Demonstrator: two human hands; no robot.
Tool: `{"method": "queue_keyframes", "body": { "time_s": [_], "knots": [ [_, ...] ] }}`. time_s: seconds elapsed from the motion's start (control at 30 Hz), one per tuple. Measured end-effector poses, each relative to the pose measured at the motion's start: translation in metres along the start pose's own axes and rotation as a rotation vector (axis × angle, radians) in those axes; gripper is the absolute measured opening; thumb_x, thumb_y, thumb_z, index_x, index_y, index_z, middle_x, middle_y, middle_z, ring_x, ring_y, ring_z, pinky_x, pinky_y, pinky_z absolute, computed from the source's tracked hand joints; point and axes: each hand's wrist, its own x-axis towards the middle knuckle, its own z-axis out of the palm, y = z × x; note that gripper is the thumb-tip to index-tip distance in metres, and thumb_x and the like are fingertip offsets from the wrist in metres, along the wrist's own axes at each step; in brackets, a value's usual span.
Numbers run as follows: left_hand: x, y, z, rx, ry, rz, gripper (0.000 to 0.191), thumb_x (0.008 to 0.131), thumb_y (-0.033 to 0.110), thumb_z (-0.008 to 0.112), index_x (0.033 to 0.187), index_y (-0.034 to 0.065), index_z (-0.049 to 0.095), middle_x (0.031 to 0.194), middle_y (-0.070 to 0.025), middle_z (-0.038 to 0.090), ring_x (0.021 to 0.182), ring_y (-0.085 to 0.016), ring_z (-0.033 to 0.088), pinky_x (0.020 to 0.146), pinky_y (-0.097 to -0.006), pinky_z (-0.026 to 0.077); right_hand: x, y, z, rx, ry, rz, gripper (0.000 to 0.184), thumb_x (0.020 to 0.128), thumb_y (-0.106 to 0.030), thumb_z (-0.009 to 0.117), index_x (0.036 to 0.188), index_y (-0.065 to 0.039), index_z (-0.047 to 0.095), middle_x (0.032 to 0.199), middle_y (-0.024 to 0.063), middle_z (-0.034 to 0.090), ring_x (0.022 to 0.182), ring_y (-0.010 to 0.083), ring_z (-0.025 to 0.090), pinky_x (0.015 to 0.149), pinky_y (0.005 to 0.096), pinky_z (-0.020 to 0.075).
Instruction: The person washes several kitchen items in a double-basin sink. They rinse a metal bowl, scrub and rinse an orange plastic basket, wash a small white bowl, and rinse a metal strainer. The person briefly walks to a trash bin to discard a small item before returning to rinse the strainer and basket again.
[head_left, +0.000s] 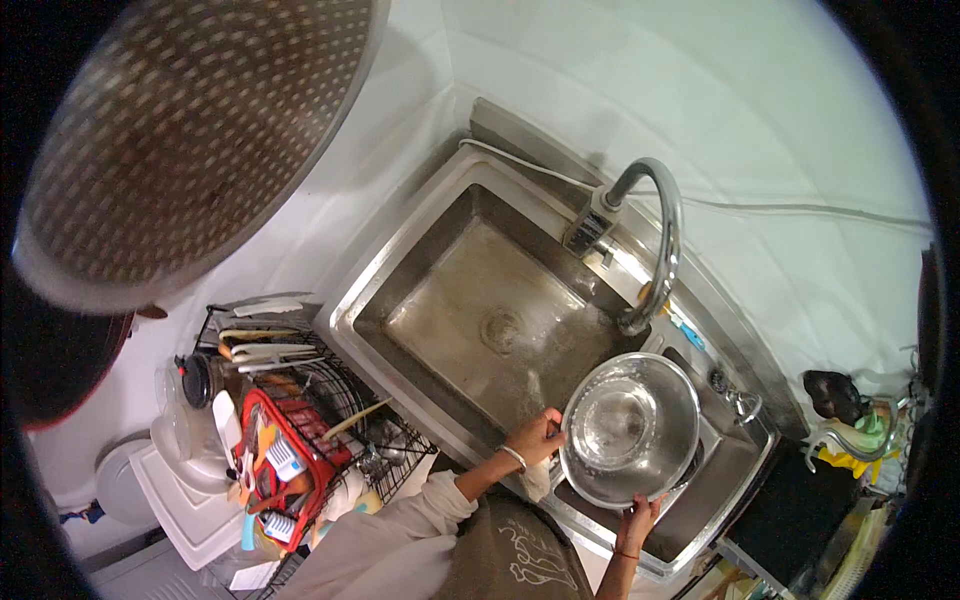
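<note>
A shiny stainless steel bowl (660, 442) is held over the divider and the smaller basin of a double sink. My left hand (534, 441) is at the bowl's left rim, fingers curled against it. With the fingertips of my right hand (639, 519), I grip the near rim. The inside of the bowl looks wet; how much water it holds I cannot tell. A curved chrome faucet (667, 225) ends just beyond the far rim. Left of the bowl lies the large sink basin (450, 300), wet, with a round drain (502, 331). A pale cloth-like thing (535, 481) is under my left wrist.
On the left stands a black wire dish rack (405, 457) with a red utensil basket (322, 472). A perforated metal pan-like object (202, 135) hangs close at upper left. A blue-handled brush (688, 334) rests behind the faucet. A small second tap (742, 405) is at the right.
</note>
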Motion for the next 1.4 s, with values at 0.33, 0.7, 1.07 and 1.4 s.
{"method": "queue_keyframes", "body": {
  "time_s": [0.33,0.7,1.07,1.4],
  "knots": [
    [0.009,0.014,0.008,0.287,-0.061,-0.04,0.036,0.081,0.033,0.054,0.104,0.0056,0.047,0.085,-0.0157,0.059,0.075,-0.031,0.059,0.066,-0.0397,0.045,0.006,0.005,-0.013,-0.342,0.067,0.097,0.021,0.079,-0.013,0.051,0.099,-0.008,0.047,0.087,0.0015,0.054,0.074,0.0123,0.053,0.056,0.0259,0.0441],
    [0.019,0.018,-0.001,0.3,0.062,-0.043,0.032,0.074,0.028,0.059,0.094,0.003,0.056,0.079,-0.0181,0.061,0.073,-0.032,0.06,0.065,-0.0398,0.046,0.053,-0.072,0.096,-1.111,0.041,-0.706,0.028,0.086,-0.004,0.046,0.113,-0.001,0.044,0.113,0.0131,0.047,0.109,0.0229,0.042,0.096,0.0341,0.0295],
    [-0.003,0.026,-0.088,0.096,0.273,0.009,0.022,0.065,0.008,0.06,0.085,-0.0023,0.059,0.072,-0.006,0.06,0.063,-0.011,0.053,0.056,-0.0286,0.044,0.166,-0.075,0.343,-0.194,-0.84,0.414,0.027,0.086,-0.012,0.038,0.108,0.002,0.047,0.1,0.016,0.058,0.087,0.0198,0.058,0.072,0.0279,0.0488],
    [-0.023,0.064,-0.11,-0.15,0.78,0.089,0.02,0.059,0.004,0.058,0.078,-0.0037,0.061,0.064,-0.0024,0.058,0.057,-0.008,0.048,0.054,-0.0242,0.04,0.21,-0.118,0.356,-0.601,-0.652,-0.497,0.02,0.085,-0.007,0.038,0.1,0.0,0.049,0.08,0.0076,0.057,0.073,0.0158,0.054,0.064,0.0287,0.0432]
  ]
}}
